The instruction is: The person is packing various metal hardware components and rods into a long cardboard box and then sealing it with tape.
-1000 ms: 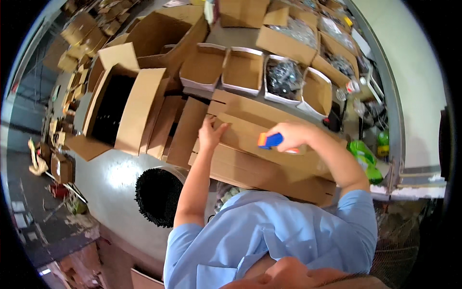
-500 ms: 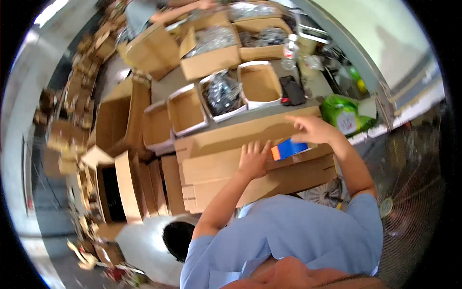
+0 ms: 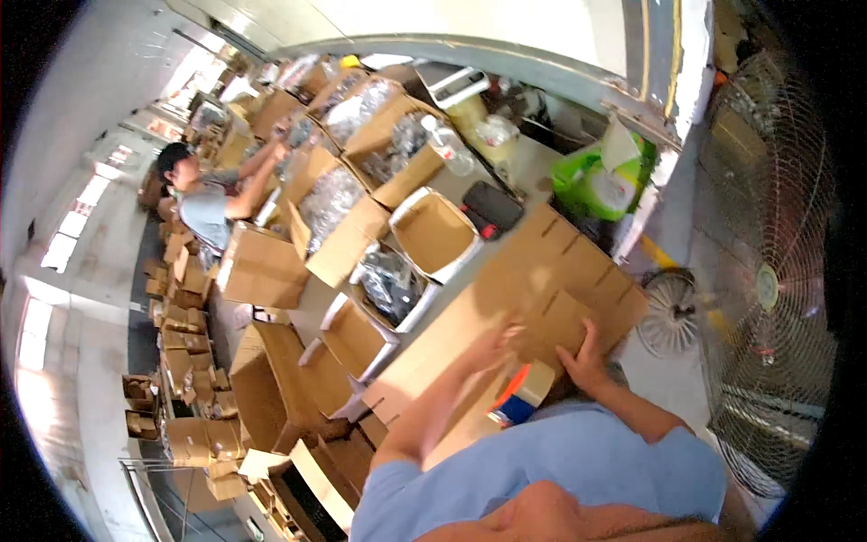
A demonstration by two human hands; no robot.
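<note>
A large flat cardboard carton (image 3: 470, 303) lies slantwise before me, with a cardboard flap (image 3: 558, 318) showing on its right part. My left hand (image 3: 498, 345) is over the carton, beside that flap; motion smears its fingers. At the flap's near edge is my right hand (image 3: 585, 363), thumb and fingers spread and touching the cardboard. Between my hands and my shirt, at the carton's near side, sits a blue and orange tape dispenser (image 3: 518, 406) with a tan roll. Neither hand appears to be on it.
Beyond the carton stand a white-rimmed box (image 3: 436, 185), a box of dark plastic bags (image 3: 390, 291) and a black case (image 3: 493, 208). A bottle (image 3: 449, 149) and green bag (image 3: 601, 185) are farther off. A fan (image 3: 768, 280) stands right; a co-worker (image 3: 206, 210) works far left.
My view has turned, so the scene appears rotated. My right hand has left the tape dispenser's side for the flap. The dispenser now lies closer to my body.
</note>
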